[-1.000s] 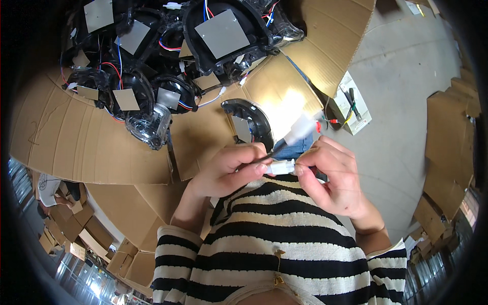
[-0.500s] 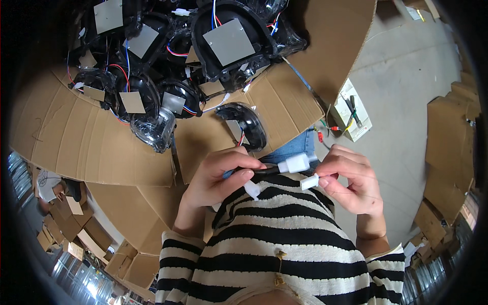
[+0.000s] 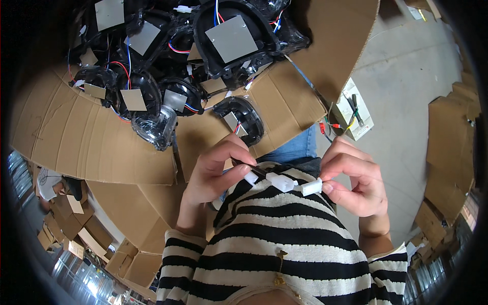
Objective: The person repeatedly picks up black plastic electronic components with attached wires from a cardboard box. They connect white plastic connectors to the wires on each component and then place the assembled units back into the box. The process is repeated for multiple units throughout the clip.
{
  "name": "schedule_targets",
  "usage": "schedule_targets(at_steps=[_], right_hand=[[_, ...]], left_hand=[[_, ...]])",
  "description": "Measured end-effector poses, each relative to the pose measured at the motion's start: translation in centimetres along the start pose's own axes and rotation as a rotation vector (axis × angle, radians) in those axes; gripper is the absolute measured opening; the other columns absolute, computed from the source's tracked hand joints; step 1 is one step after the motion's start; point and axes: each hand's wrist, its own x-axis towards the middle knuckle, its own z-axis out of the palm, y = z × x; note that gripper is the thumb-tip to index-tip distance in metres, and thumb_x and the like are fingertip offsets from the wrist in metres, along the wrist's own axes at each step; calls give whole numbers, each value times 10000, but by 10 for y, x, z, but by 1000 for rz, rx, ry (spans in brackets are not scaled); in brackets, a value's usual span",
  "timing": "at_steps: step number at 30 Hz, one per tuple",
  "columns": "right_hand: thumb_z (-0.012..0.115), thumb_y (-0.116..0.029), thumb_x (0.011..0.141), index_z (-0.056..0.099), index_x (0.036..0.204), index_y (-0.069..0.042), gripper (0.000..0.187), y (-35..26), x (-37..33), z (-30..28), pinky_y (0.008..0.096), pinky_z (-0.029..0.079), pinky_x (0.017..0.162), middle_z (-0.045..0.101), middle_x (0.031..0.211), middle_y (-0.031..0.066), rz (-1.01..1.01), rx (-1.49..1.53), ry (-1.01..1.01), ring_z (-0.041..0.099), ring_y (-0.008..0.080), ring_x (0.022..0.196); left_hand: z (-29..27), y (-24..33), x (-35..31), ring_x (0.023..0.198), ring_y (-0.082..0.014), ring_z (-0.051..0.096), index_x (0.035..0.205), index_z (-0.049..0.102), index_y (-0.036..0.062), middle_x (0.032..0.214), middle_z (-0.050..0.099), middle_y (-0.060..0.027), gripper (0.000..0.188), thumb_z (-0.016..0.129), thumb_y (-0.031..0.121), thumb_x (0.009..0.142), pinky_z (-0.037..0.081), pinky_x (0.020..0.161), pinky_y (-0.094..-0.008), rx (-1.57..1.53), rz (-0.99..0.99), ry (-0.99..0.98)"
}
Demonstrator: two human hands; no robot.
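Note:
My left hand [image 3: 218, 170] is closed, pinching a dark cable [image 3: 260, 172] between thumb and fingers. A white connector housing [image 3: 281, 182] sits at that cable's end, and a second small white connector [image 3: 250, 178] hangs by my thumb. My right hand [image 3: 356, 178] grips a small white plug [image 3: 311, 187] with its fingertips. The plug's end faces the housing, close to it; whether they touch I cannot tell. Just beyond my left hand, a curved black lamp unit [image 3: 249, 117] with a small board and thin wires lies on a cardboard flap [image 3: 290, 101].
Several black lamp housings [image 3: 231, 66] with grey plates and coloured wires fill the cardboard box ahead. A white box [image 3: 362, 122] with wires and a dark tool stands on the floor [image 3: 396, 91] to the right. Cartons [image 3: 450, 152] line the far right. Another person [image 3: 53, 188] is at far left.
The white housing on the cable has swung down and toward me, now in line with the right hand's plug. My right hand has shifted slightly right.

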Motion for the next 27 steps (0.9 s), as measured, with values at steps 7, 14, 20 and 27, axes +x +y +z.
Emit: schedule_targets(at_steps=[7,14,20,27], right_hand=[[565,6,703,545,731,-10,38,7,-6,19,245,346,551,518,702,50,150,262,82,458,136,627],[552,10,696,532,717,-9,34,12,-8,32,240,333,526,510,690,47,225,304,128,447,121,608],[551,16,661,514,691,-12,55,13,-8,32,268,345,528,491,650,65,191,-3,98,454,179,602],[546,20,659,517,685,-13,51,18,-4,31,281,354,555,497,654,58,117,63,38,461,186,612]], left_hand=[[14,-6,-8,743,-126,448,855,556,6,870,458,-82,144,531,-45,722,371,661,-221,110,75,239],[18,-13,-16,752,-143,444,870,567,10,865,449,-88,178,530,-60,710,366,664,-230,243,204,366],[16,-9,-25,738,-153,451,841,583,19,826,456,-83,188,549,-70,679,369,636,-241,391,214,323],[14,-3,-44,736,-176,470,807,574,17,859,481,-103,157,555,-63,673,389,630,-256,351,232,395]])
